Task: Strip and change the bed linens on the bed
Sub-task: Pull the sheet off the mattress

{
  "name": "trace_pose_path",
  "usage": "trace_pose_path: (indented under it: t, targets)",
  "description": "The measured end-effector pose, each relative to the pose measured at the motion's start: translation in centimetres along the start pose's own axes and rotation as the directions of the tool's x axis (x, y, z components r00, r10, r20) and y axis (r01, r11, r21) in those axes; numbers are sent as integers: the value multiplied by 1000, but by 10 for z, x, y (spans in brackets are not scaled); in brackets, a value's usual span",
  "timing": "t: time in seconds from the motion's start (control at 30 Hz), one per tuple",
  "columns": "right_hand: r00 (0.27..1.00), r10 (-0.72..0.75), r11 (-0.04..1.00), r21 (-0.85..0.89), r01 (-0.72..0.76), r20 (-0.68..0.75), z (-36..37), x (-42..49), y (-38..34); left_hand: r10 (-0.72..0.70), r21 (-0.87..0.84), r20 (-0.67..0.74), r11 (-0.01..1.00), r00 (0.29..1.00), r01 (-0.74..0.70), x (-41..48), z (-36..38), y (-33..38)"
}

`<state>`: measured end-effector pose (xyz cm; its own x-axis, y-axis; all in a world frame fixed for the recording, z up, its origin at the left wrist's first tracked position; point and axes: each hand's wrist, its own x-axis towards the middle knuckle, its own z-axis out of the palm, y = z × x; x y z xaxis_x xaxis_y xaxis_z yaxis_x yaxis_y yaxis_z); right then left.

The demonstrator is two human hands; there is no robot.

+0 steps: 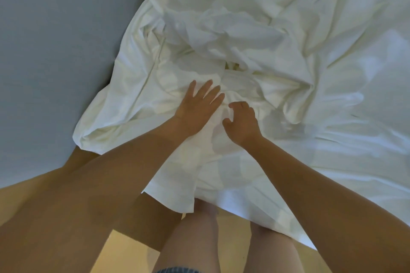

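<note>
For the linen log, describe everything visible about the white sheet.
The white sheet is plain, thin-looking cloth, heavily crumpled and bunched into a heap of folds across the bed. Its near edge hangs over the bedside above the tan floor. The left hand rests flat on it with fingers spread. The right hand curls its fingers into a fold beside it, but whether it actually grips the cloth is unclear.

Left hand (197, 104) flat; right hand (241, 122) seemingly curled.

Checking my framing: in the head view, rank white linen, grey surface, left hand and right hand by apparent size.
white linen
grey surface
left hand and right hand: too alike to rank, one spread, one curled
</note>
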<state>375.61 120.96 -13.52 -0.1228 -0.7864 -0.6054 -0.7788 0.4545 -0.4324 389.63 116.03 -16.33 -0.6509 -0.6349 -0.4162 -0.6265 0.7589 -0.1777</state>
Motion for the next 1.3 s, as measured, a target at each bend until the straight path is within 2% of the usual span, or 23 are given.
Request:
trace_pose_path:
  t: [0.1,0.17,0.27,0.33,0.37,0.4,0.47,0.5,0.57,0.63,0.7,0.8,0.87,1.0,1.1,1.17,1.23,1.3]
  targets:
    - [999,-10,999,37,11,-31,-6,-1,9,156,-50,97,987,983,-152,18,-2,-4]
    - [997,-39,994,95,45,-66,-8,-1,5,193,-105,152,978,969,-179,19,-8,-18]
    - [989,-114,989,83,121,-91,-6,0,-10,93,-341,171,939,981,-30,6,-24,-39]
    - [985,-159,987,-28,157,-71,-1,1,-20,16,-551,127,833,992,57,-16,-39,-57]
    - [983,-180,980,-99,175,-45,2,2,-24,-16,-605,99,792,995,73,-31,-45,-68]
    - [980,-199,966,-170,194,-10,5,4,-29,-37,-602,94,794,995,87,-49,-52,-82]
    - [974,-218,932,-282,228,66,11,10,-38,-113,-368,222,910,968,190,-84,-59,-116]
    - [972,-216,918,-320,234,92,14,12,-42,-204,-180,340,944,918,277,-102,-59,-135]
    - [971,-214,898,-370,239,108,19,15,-48,-381,99,485,918,787,383,-131,-61,-160]
    - [968,-226,877,-409,251,109,24,17,-52,-435,190,491,899,755,394,-142,-52,-160]
    - [959,-265,846,-452,282,104,28,18,-53,-414,128,473,906,778,404,-137,-43,-139]
    - [910,-411,837,-422,349,-63,30,20,-54,-345,-32,335,926,877,376,-116,-34,-100]
    - [891,-433,835,-434,339,-136,29,26,-55,-324,-124,235,925,916,359,-100,-29,-84]
    - [954,-295,818,-532,219,-61,28,41,-52,-295,-207,197,920,935,334,-76,-25,-63]
    - [974,-225,796,-574,190,10,28,46,-48,-263,-323,148,898,954,297,-63,-28,-50]
    - [981,-193,807,-570,154,-8,20,48,-42,-240,-421,105,869,965,261,-56,-30,-42]
    - [975,-223,795,-582,172,-16,9,46,-39,-258,-542,96,797,961,268,-51,-30,-38]
    - [946,-323,805,-520,284,15,-2,39,-37,-274,-596,135,745,952,299,-44,-29,-37]
